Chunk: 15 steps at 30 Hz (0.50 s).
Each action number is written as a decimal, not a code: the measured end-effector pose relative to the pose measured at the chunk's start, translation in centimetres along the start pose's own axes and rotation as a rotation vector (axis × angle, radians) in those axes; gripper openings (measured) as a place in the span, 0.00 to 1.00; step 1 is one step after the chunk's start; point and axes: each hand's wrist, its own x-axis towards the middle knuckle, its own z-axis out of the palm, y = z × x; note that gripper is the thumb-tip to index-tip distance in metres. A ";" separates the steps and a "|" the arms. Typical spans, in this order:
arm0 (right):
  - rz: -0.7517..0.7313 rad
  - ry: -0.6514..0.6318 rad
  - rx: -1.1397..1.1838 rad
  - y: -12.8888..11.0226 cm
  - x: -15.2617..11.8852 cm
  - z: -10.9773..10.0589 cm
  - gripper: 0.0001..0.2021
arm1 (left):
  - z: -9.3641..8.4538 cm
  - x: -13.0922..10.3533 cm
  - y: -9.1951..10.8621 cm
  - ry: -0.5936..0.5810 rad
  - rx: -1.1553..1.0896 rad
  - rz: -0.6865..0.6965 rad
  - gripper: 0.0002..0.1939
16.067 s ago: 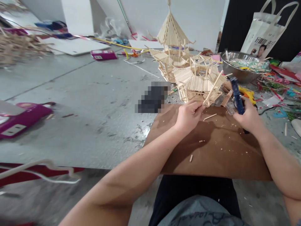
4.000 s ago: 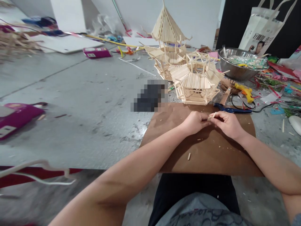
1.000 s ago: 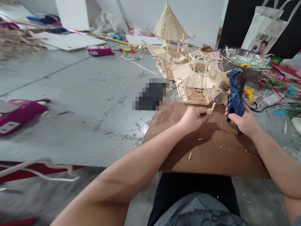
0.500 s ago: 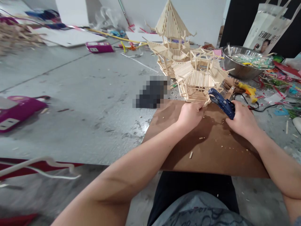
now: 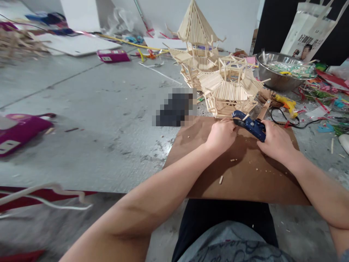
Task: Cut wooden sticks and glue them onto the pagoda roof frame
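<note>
A grey desk (image 5: 117,109) spreads across the view, with a brown sheet (image 5: 209,182) laid at its near edge. Past the sheet stands a tall stick pagoda (image 5: 196,27) with a pointed roof, and in front of it, a lower stick pavilion (image 5: 231,91) with a slatted roof. To the right, a white tote bag (image 5: 302,32) leans behind a steel bowl (image 5: 283,82) filled with wrapped bits. Two bare hands work close together over the far part of the sheet, just before the pavilion. The right hand (image 5: 278,142) is wrapped around the handles of a blue hand cutter (image 5: 253,128), its curved head pointing left. The left hand (image 5: 222,134) is pinched at that head, its fingers closed on a small wooden stick (image 5: 246,117) whose pale tip pokes up beside the cutter; the rest is hidden, so whether the blade touches it cannot be told. Beyond the right hand lies a yellow glue gun (image 5: 287,104). Nearer the person, a short stick offcut (image 5: 221,179) rests on the sheet among tiny crumbs.
</note>
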 end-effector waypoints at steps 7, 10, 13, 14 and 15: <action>0.002 -0.007 -0.032 -0.1 0.0 0.0 0.23 | 0.2 -0.1 0.0 0.033 0.034 0.039 0.10; 0.012 -0.037 -0.048 -0.2 0.0 -0.2 0.21 | 0.2 -0.1 0.0 0.037 0.059 0.047 0.10; 0.043 -0.083 -0.068 -0.4 0.0 -0.4 0.20 | 0.1 -0.1 0.1 0.013 0.070 0.032 0.10; 0.054 -0.096 -0.073 -0.4 0.1 -0.4 0.19 | 0.1 -0.1 0.1 0.004 0.067 0.026 0.10; 0.063 -0.108 -0.075 -0.4 0.1 -0.4 0.20 | 0.0 -0.1 0.2 -0.003 0.062 0.021 0.10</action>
